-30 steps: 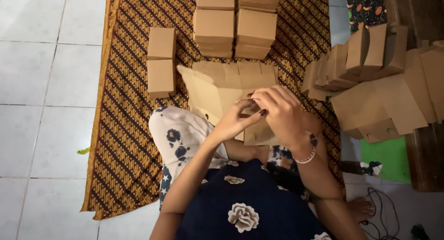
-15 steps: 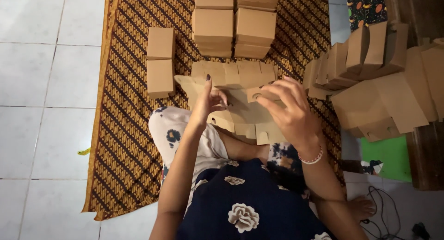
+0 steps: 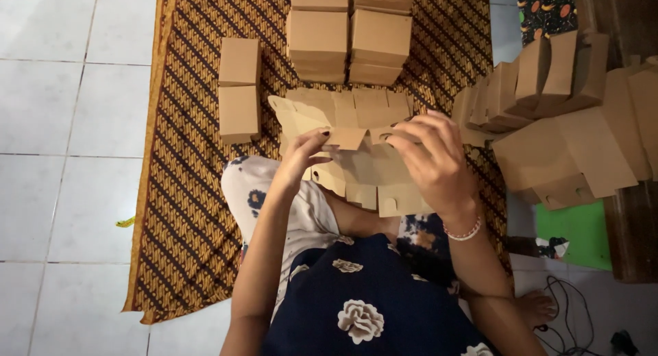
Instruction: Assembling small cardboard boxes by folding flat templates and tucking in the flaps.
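left hand (image 3: 301,154) pinching blank (image 3: 356,161) mid-frame | right hand (image 3: 428,157) gripping its flap | I'd crease on the scores, tabs aligned

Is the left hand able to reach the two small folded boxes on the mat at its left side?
Probably yes. The left hand holds the flat cardboard sheet, but only bare mat lies between it and the two folded boxes.

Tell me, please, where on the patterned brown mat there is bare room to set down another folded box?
Bare patterned brown mat lies left of the person's knee, below the two small brown cardboard boxes. It is crowded ahead at the stacked cardboard boxes and right at the row of flat cardboard blanks.
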